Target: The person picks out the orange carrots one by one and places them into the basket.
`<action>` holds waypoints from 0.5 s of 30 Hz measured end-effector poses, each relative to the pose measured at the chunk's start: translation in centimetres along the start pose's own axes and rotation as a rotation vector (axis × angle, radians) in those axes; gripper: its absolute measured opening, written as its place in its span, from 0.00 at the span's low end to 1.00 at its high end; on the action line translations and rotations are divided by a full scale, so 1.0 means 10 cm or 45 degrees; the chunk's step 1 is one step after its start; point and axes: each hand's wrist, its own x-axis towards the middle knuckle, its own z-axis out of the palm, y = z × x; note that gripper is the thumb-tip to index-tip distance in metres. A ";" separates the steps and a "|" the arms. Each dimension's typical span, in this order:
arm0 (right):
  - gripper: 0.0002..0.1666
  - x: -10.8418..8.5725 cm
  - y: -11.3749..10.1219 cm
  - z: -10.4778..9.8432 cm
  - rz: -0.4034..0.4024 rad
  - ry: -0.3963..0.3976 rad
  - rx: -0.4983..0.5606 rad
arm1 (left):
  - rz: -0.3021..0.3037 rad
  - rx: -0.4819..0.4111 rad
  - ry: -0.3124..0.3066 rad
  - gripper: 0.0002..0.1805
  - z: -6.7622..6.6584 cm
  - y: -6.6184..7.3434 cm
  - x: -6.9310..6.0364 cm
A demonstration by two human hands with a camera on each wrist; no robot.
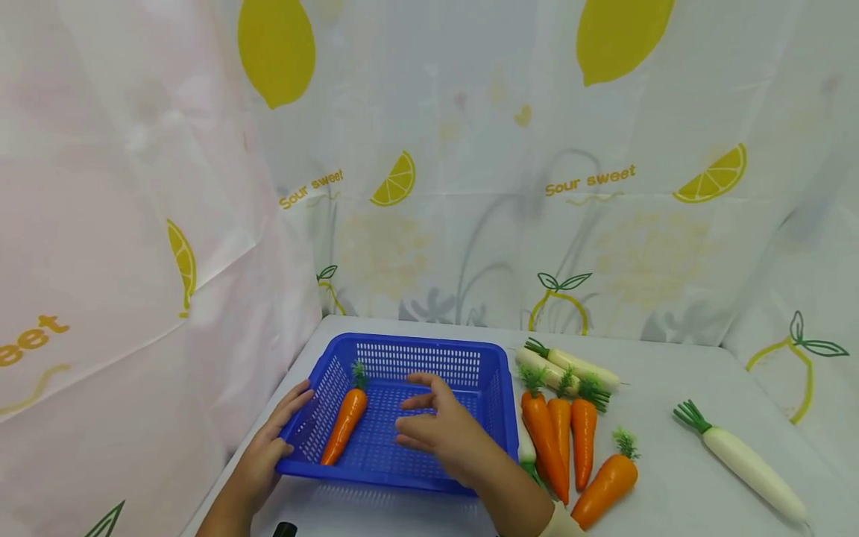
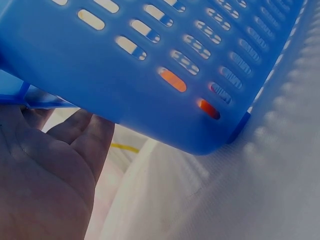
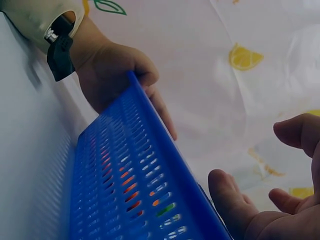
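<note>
Closest in, near left, the left hand [image 1: 260, 451] pinches the blue basket [image 1: 423, 341] by its left rim, fingers bent at the edge. Sensible spot, that: this looks like light, slightly springy plastic, and the rim should be the surest hold. Inside, towards the left wall, one orange carrot [image 1: 345, 427] lies with its green top to the far side; glossy, so probably stiff, light and a touch slippery, best taken round the thick body rather than the feathery leaves. Over to the right hand [image 1: 439, 429], poised above the basket, fingers half bent and spread, nothing between them! Just right of the basket, on the white worktop [image 1: 664, 514], more carrots [image 1: 558, 425] bunch together, white radishes [image 1: 582, 367] beyond them, and farther right a lone radish [image 1: 751, 471]. Now the other angles: the right wrist view gives the left hand's grip side-on, plus a dark device [image 3: 61, 57] at that wrist; the left wrist view catches orange through the wall slots. Only the head view shows the loose vegetables.
</note>
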 end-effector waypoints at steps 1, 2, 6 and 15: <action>0.44 -0.01 0.00 -0.02 -0.003 0.003 0.002 | -0.004 -0.006 -0.006 0.50 0.00 0.00 0.00; 0.44 -0.03 0.01 -0.03 -0.008 0.003 0.002 | -0.008 -0.010 -0.009 0.50 0.00 0.00 -0.01; 0.44 -0.10 0.02 -0.08 -0.031 -0.008 0.022 | -0.024 -0.014 -0.015 0.50 -0.01 -0.01 -0.03; 0.43 -0.23 0.04 -0.21 -0.087 -0.046 0.106 | -0.020 -0.008 -0.006 0.50 -0.01 -0.01 0.03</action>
